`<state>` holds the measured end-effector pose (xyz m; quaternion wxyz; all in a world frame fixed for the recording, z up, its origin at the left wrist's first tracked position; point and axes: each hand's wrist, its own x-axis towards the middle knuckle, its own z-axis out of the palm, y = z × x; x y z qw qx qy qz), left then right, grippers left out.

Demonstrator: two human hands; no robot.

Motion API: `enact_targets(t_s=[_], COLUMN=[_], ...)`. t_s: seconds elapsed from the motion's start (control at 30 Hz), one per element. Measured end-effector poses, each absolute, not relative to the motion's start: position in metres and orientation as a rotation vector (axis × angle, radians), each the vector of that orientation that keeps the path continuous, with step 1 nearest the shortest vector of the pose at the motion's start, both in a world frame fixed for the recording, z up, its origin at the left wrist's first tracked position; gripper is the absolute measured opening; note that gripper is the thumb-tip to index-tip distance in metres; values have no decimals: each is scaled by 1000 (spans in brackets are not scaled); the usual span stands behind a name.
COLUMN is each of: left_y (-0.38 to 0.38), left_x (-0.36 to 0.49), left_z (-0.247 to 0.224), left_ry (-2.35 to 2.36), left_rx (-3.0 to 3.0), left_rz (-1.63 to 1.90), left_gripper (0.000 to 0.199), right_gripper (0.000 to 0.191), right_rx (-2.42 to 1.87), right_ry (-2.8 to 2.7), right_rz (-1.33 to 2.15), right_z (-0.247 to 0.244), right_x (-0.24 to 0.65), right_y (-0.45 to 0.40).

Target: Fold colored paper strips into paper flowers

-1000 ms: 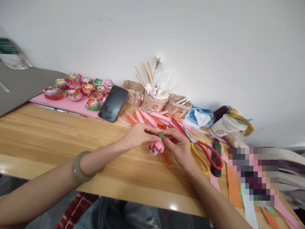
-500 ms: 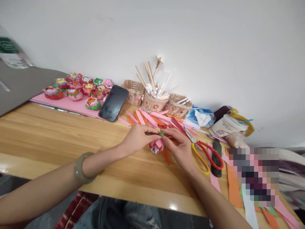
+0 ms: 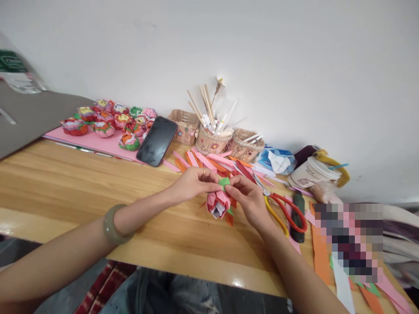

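A folded paper flower (image 3: 218, 204) with pink, red and white petals hangs just below my fingertips, with orange and green pieces at its right side. My left hand (image 3: 193, 184) pinches the left edge of a green paper piece (image 3: 224, 183) at the flower's upper end. From the right, my right hand (image 3: 247, 196) pinches the same green piece between thumb and forefinger. Behind my hands lies a heap of pink and orange paper strips (image 3: 209, 162). Scissors (image 3: 288, 211) with red and yellow handles lie to the right of my right hand.
Several finished paper flowers (image 3: 104, 129) sit on pink sheets at the left, beside a phone (image 3: 157, 141). Decorated baskets (image 3: 213, 141) stand along the wall. A lidded cup (image 3: 312, 173), a dark green bottle (image 3: 297, 218) and orange strips (image 3: 321, 253) are at the right.
The green piece has risen and shows more between my fingertips. The flower has turned and sits slightly lower, its white centre more visible. Both hands still pinch.
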<state>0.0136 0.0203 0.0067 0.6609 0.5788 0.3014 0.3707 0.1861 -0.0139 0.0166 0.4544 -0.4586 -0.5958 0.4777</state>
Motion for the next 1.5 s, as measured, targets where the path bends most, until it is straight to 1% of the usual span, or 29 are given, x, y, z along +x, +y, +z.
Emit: enact_targets(t_s=[0.1, 0.2, 0.3, 0.37, 0.47, 0.57, 0.7, 0.8, 0.83, 0.9, 1.07, 1.13, 1.2, 1.27, 1.37, 1.43, 1.5], left_y=[20, 20, 20, 20, 17, 12, 10, 15, 17, 19, 14, 12, 14, 17, 21, 23, 23], left_x=[15, 16, 16, 16, 16, 16, 14, 13, 13, 11, 9, 10, 11, 13, 14, 13, 12], left_z=[8, 8, 7, 6, 4, 6, 9, 10, 10, 10, 9, 8, 6, 3, -1, -4, -5], left_ry=[681, 693, 700, 711, 808, 929, 929, 854, 839, 799, 604, 609, 667, 735, 827, 860, 857], left_rx=[1253, 1227, 1256, 1296, 1394, 1600, 1817, 1598, 1508, 1378, 1253, 1320, 1477, 1653, 1852, 1936, 1973], left_rz=[855, 849, 851, 851, 853, 889, 993, 946, 900, 772, 475, 511, 660, 839, 981, 980, 978], left_gripper=[12, 14, 14, 12, 9, 10, 13, 9, 11, 22, 44, 48, 47, 48, 56, 58, 56], right_gripper=[19, 19, 17, 14, 7, 6, 10, 10, 10, 10, 18, 18, 15, 12, 9, 18, 26], right_rx=[-1144, -1181, -1207, -1207, -1197, -1135, -1093, -1025, -1002, -966, -822, -826, -895, -988, -1181, -1277, -1292], right_ry=[-1430, -1441, -1516, -1635, -1894, -2095, -2178, -2187, -2187, -2175, -2167, -2163, -2092, -1983, -1830, -1734, -1641], right_rz=[1190, 1182, 1086, 928, 541, 187, -11, -111, -137, -184, -293, -286, -250, -119, 348, 719, 989], right_z=[16, 15, 14, 13, 10, 5, 1, 1, 2, 3, 2, 2, 5, 9, 17, 19, 19], right_x=[185, 185, 185, 186, 188, 191, 195, 200, 202, 205, 208, 206, 201, 196, 189, 187, 187], right_y=[-13, -12, -13, -13, -14, -15, -15, -16, -16, -17, -19, -18, -17, -17, -17, -16, -14])
